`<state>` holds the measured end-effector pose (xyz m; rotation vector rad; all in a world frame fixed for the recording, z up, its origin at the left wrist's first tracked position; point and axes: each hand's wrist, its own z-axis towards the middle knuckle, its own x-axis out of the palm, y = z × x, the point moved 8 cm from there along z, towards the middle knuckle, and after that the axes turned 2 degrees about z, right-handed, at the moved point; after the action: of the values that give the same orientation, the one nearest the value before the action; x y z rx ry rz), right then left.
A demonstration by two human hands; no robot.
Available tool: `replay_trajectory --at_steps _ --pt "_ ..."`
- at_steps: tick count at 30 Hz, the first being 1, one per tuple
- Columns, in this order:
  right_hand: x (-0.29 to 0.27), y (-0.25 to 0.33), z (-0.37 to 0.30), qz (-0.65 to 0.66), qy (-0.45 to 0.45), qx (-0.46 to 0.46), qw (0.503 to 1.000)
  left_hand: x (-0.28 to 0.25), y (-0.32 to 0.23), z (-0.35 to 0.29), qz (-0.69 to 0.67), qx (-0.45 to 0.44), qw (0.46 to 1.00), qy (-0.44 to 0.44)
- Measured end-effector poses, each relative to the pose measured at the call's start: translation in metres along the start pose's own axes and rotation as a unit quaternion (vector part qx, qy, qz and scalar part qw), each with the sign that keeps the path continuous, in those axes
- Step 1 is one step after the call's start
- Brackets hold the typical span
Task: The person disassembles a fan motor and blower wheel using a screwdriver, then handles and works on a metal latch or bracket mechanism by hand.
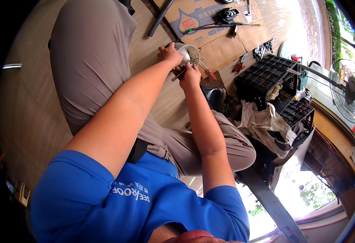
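Between my hands is a round, ribbed, pale grille-like piece (193, 53) with a white centre; its exact kind I cannot make out. My left hand (171, 55) grips its left side, fingers curled over the dark rim. From the near right, my right hand (190, 75) holds it with the thumb by the white centre. A short dark rod (178, 76) sticks out beside the right fingers; whether they grip it is hidden. Just right of the piece lies a screwdriver with a red handle (211, 74).
Flattened cardboard (214, 44) covers the floor ahead, with a black part (228, 15) and thin rods on it. A dark tube (160, 18) lies left of it. Black plastic crates (262, 77) with a pale cloth (264, 121) stand at right, near a fan (351, 87).
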<state>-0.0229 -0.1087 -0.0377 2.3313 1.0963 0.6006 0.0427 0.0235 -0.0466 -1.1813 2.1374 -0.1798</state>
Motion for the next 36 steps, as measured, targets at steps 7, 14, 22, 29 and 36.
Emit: replay_trajectory --at_steps 7,14,22,29,36 --pt "0.006 -0.005 0.004 0.089 0.034 0.022 0.995 0.0 0.001 -0.001 -0.001 -0.009 1.0 0.004" --pt "-0.004 0.007 0.002 -0.087 -0.001 0.013 0.996 0.009 0.006 0.009 -0.018 -0.011 1.0 -0.007" --pt "-0.013 0.019 0.004 -0.18 0.069 -0.093 0.977 0.007 0.002 0.005 0.0 0.001 1.0 -0.007" --pt "-0.016 0.023 0.009 -0.281 0.103 -0.124 0.946 0.01 0.006 0.011 -0.016 0.001 1.0 -0.012" --pt "-0.02 0.032 0.018 -0.333 0.135 -0.198 0.912 0.005 0.001 0.005 0.014 0.015 1.0 -0.005"
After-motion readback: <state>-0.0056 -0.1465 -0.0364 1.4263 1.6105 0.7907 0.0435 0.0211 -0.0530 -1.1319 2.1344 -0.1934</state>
